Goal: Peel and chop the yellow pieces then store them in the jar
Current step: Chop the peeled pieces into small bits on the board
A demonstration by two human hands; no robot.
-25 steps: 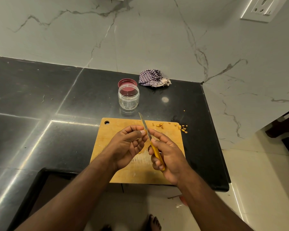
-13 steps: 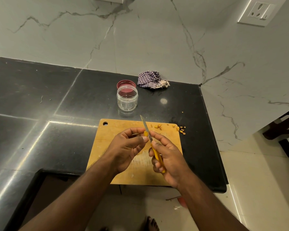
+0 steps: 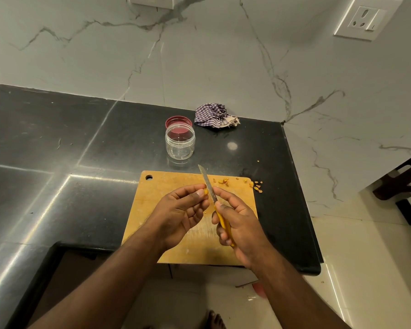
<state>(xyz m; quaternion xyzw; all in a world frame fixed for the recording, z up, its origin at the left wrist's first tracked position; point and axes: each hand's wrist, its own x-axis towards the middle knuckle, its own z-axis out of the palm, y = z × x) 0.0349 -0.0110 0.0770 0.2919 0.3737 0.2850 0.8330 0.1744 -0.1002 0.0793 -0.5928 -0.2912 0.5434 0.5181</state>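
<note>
Head view shows your left hand [image 3: 180,211] held above the board [image 3: 166,186], its thumb and fingertips pinching a small yellow piece [image 3: 206,191]. Your right hand [image 3: 237,224] grips the knife [image 3: 211,193] by its yellow handle, fingers curled round it, the index finger stretched forward beside the blade. The serrated blade points away from you and lies right against the piece, on its right side; whether the edge is cutting in, you cannot tell. Both hands hover over the middle of the board, which sits at the near edge of your black counter [image 3: 57,162].

Yellow scraps [image 3: 224,181] lie along the far right part of the board, and more crumbs [image 3: 256,185] have spilled just past its right corner onto the counter. Beyond the board stands the clear jar [image 3: 180,144], upright and open, with nothing visible inside it. Its red lid [image 3: 176,120] rests just behind it, partly hidden by the jar. A crumpled checked cloth [image 3: 214,115] lies to the right of the lid, near the marble wall [image 3: 199,55]. A white socket [image 3: 365,19] sits high on the wall at your right.
</note>
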